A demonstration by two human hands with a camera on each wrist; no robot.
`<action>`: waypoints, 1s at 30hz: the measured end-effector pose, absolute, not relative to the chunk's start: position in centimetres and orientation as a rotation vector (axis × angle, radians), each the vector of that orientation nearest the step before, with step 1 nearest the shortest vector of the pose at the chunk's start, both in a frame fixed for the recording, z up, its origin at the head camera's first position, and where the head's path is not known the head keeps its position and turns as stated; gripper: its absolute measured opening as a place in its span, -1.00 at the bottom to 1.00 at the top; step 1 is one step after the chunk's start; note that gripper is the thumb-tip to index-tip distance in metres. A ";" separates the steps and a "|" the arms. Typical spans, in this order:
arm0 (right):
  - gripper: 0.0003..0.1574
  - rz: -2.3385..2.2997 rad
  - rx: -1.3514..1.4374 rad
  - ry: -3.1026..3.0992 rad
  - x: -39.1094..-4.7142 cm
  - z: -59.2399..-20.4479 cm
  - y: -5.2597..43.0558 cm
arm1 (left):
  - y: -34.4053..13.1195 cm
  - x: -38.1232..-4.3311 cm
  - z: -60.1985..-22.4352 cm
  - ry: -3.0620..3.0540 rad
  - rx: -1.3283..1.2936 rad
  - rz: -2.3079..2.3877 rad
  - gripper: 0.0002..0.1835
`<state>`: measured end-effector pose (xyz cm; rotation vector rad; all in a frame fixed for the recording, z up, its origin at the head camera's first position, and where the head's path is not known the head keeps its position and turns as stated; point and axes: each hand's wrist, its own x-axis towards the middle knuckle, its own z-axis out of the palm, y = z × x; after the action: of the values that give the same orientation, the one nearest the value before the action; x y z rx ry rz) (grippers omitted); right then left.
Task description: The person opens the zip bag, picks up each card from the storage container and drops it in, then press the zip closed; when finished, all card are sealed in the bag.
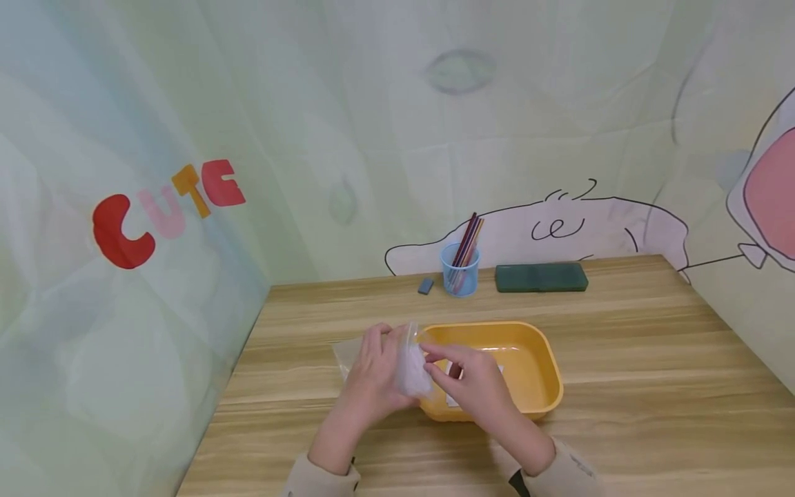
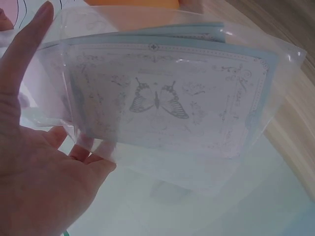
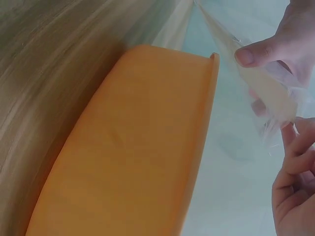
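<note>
A clear plastic bag (image 1: 415, 366) is gripped by my left hand (image 1: 369, 383), above the left end of a yellow-orange tray (image 1: 551, 366). Inside the bag, the left wrist view shows pale blue-edged cards (image 2: 157, 98), the front one printed with a butterfly. My right hand (image 1: 478, 386) pinches the bag's edge with its fingertips, as the right wrist view shows. Under the right hand, a white piece (image 1: 452, 401) lies in the tray, mostly hidden.
Behind the tray stand a blue cup (image 1: 461, 279) of coloured pencils (image 1: 467, 241) and a dark green case (image 1: 541, 277). A small blue-grey eraser (image 1: 425, 286) lies left of the cup. A printed curtain (image 1: 373, 138) surrounds the wooden table (image 1: 652, 359).
</note>
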<state>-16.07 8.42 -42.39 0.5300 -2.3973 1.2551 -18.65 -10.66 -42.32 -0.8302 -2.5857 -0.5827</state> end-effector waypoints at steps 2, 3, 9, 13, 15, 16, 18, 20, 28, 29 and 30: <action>-0.66 1.259 0.548 -2.413 -16.1 -42.4 8.4 | -10.6 -18.6 -42.3 -2.580 -0.835 -0.579 0.23; -0.66 1.260 0.553 -2.423 -16.1 -42.4 8.4 | -10.6 -18.6 -42.3 -2.575 -0.839 -0.576 0.23; -0.65 1.258 0.574 -2.471 -16.1 -42.2 8.3 | -10.5 -18.6 -42.2 -2.567 -0.853 -0.575 0.22; -0.65 1.242 0.589 -2.482 -16.1 -42.1 8.2 | -10.5 -18.5 -42.2 -2.576 -0.854 -0.579 0.21; -0.67 1.231 0.590 -2.476 -16.1 -42.0 8.4 | -10.4 -18.5 -42.1 -2.579 -0.853 -0.578 0.22; -0.68 1.219 0.583 -2.468 -16.1 -41.9 8.6 | -10.4 -18.5 -42.2 -2.582 -0.851 -0.579 0.23; -0.72 1.197 0.557 -2.448 -16.1 -41.7 9.1 | -10.5 -18.6 -42.2 -2.588 -0.845 -0.587 0.24; -0.75 1.184 0.513 -2.432 -16.3 -41.5 10.0 | -10.5 -18.6 -42.3 -2.593 -0.835 -0.593 0.26; -0.79 1.061 0.321 -2.565 -17.9 -42.6 14.8 | -10.7 -18.8 -42.4 -2.601 -0.808 -0.614 0.28; -0.78 1.040 0.302 -2.613 -18.0 -43.0 15.3 | -10.7 -18.8 -42.4 -2.609 -0.804 -0.611 0.28; -0.77 1.015 0.283 -2.667 -18.2 -43.4 15.8 | -10.8 -18.7 -42.4 -2.615 -0.800 -0.613 0.29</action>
<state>-18.20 15.79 -43.41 0.2829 -2.6668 1.0146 -18.72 -10.76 -42.36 -0.7995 -2.6152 -0.6128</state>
